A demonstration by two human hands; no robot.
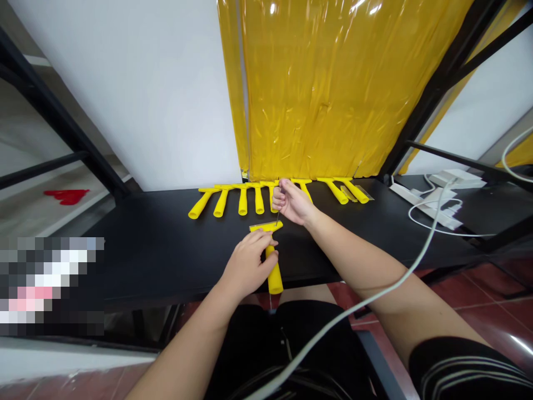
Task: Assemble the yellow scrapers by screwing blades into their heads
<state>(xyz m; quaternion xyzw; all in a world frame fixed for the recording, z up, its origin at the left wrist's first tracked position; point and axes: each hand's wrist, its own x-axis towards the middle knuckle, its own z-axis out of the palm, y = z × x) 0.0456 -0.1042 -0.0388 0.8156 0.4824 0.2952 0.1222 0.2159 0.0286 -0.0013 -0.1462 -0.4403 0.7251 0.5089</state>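
On the black table edge in front of me lies a yellow squeegee [275,278], T-shaped, with a hollow round handle and a clear strip along its head. My left hand [252,258] grips it where the handle meets the head, fingers on top and thumb at the side. Above the head's right end is my right hand [293,203], closed round a thin-shafted metal tool [277,219] that points down to the head. Its upper part is hidden in my fingers, so I cannot tell its exact kind. Behind, several more yellow squeegees [242,201] lie in a row.
A yellow plastic curtain [333,94] and a white panel [166,94] stand behind the black table [166,244]. At right lie a white power strip [425,205] and cables. One white cable [358,305] crosses in front of my right forearm. Black metal posts [441,94] flank the table.
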